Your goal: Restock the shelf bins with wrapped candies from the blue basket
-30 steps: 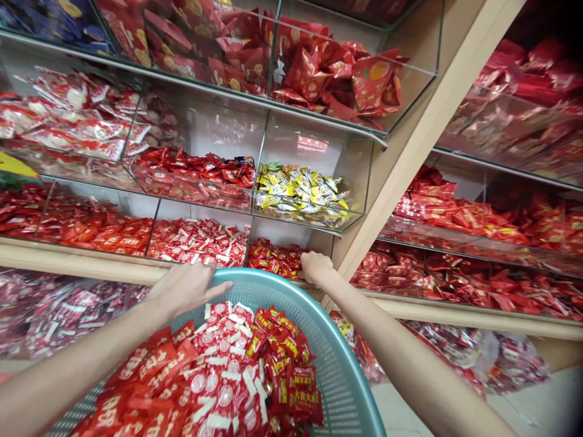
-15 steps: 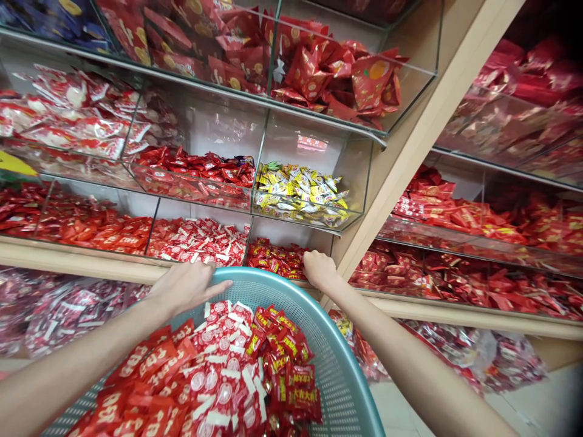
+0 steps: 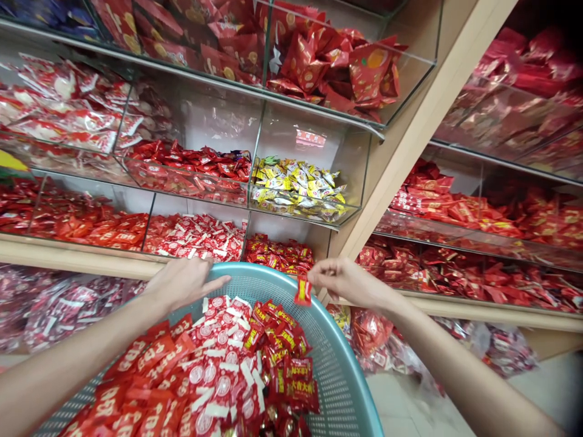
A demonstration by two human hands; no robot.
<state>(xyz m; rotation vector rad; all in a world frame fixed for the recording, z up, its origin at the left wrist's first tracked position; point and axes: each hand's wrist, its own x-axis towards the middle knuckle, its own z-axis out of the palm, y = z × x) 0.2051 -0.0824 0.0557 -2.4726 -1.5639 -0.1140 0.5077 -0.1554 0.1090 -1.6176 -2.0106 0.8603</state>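
Note:
My right hand [image 3: 334, 279] pinches a small red candy packet [image 3: 303, 291] with yellow print, held over the far right rim of a teal plastic basket [image 3: 339, 346]. My left hand [image 3: 182, 280] grips the basket's far rim, fingers over the edge and thumb along the inside. Inside the basket lie orange-red packets [image 3: 141, 370] on the left, red-and-white packets [image 3: 223, 364] in the middle and red packets with yellow print [image 3: 291, 364] on the right. Just beyond my right hand, a low shelf bin holds similar red candies [image 3: 280, 252].
Glass-fronted shelves [image 3: 200, 79] of wrapped sweets rise ahead, including a bin of yellow-and-white candies [image 3: 298, 188]. A slanting wooden post [image 3: 401, 164] divides them from more shelves at right. Plastic bags of sweets [image 3: 77, 309] sit beneath the lowest ledge.
My right hand has come out of the lower bin toward the basket, now with a red candy packet showing in its fingers. My left hand keeps its hold on the rim.

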